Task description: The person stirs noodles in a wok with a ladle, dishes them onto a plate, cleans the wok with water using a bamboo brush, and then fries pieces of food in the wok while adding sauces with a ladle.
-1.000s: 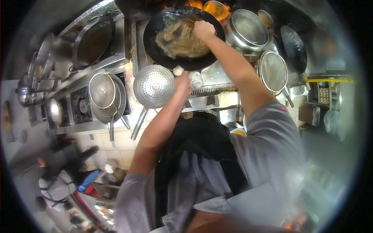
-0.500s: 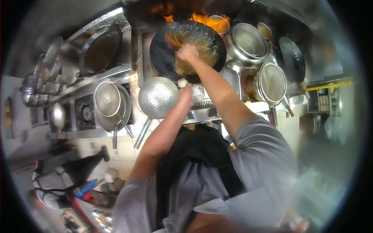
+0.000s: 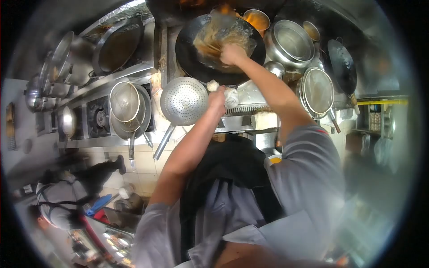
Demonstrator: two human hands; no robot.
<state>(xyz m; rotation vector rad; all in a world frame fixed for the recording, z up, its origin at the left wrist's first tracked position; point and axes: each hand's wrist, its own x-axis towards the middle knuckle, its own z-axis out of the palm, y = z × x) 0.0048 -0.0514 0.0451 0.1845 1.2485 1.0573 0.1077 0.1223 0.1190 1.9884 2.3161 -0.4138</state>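
Note:
A large black wok [image 3: 190,53] sits over the burner, with brownish liquid moving in it. Over the liquid my right hand [image 3: 233,54] is closed round a bamboo brush [image 3: 209,48], whose bristles are blurred against the wok's inside. My left hand [image 3: 217,99] grips a white cloth [image 3: 231,98] at the wok's near rim; bits of the cloth stick out on both sides of the fist. Just left of that hand lies a perforated ladle [image 3: 183,101], its handle pointing toward me.
Metal pots [image 3: 293,42] stand right of the wok, with strainers [image 3: 317,92] nearer me. Another strainer [image 3: 124,102] rests on a pan at left. Flames show behind the wok. A person [image 3: 62,201] is at the lower left.
My right hand and the brush have swept left across the wok, then partly back right. My left hand still holds the cloth at the rim. The view has shifted, and the flames look smaller.

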